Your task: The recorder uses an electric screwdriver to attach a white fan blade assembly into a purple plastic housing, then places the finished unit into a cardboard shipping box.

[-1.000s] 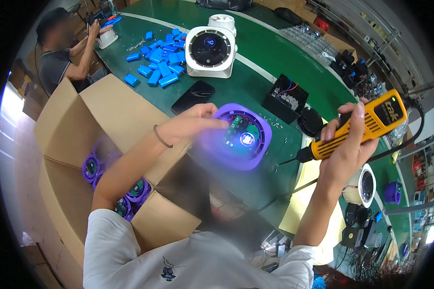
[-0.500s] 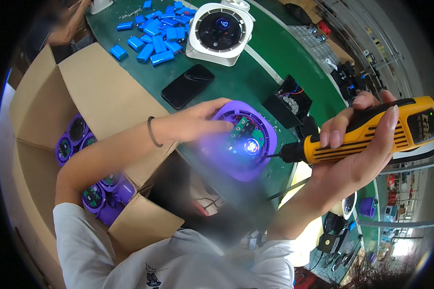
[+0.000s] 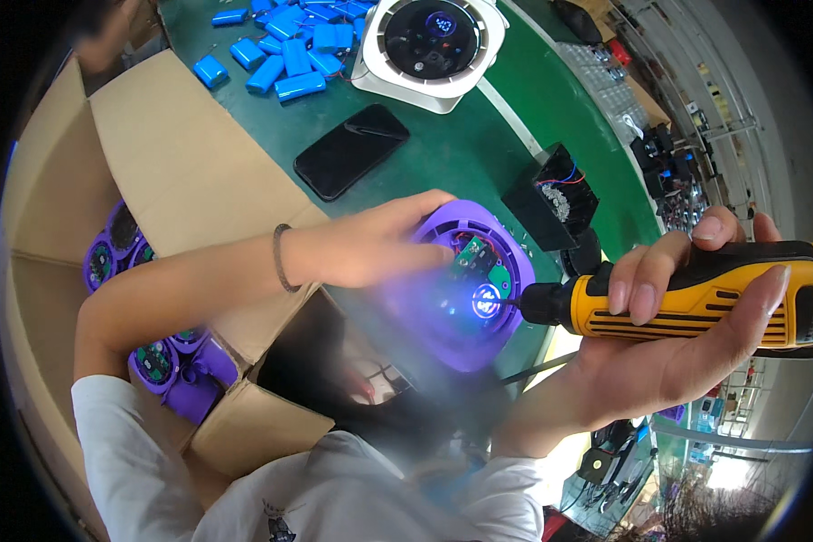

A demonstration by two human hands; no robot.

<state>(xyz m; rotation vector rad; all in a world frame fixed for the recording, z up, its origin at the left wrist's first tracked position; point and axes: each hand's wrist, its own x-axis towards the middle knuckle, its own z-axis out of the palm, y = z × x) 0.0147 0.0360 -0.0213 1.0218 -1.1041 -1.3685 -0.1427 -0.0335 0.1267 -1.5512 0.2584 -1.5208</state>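
My left hand (image 3: 379, 244) grips a purple plastic housing (image 3: 518, 246) by its left rim, with the thumb reaching over the opening. Inside the housing sit a green circuit board (image 3: 500, 278), red wires and a round display (image 3: 487, 301) glowing bluish white. My right hand (image 3: 673, 361) is wrapped round a yellow and black electric screwdriver (image 3: 709, 303), held nearly level. Its thin bit points left into the housing, by the display; whether the tip touches a screw cannot be made out. A blurred haze covers the housing's lower left part.
To the left stands an open cardboard box (image 3: 190, 126) holding several purple housings (image 3: 194, 397). On the green table lie a black phone (image 3: 350, 152), blue battery packs (image 3: 295, 59), a white device (image 3: 488, 27) with a lit display, and a black box (image 3: 533, 212) of screws.
The screwdriver's bit has gone from the housing's lower right rim to beside the display. The view has shifted, and the phone and box appear displaced with it.
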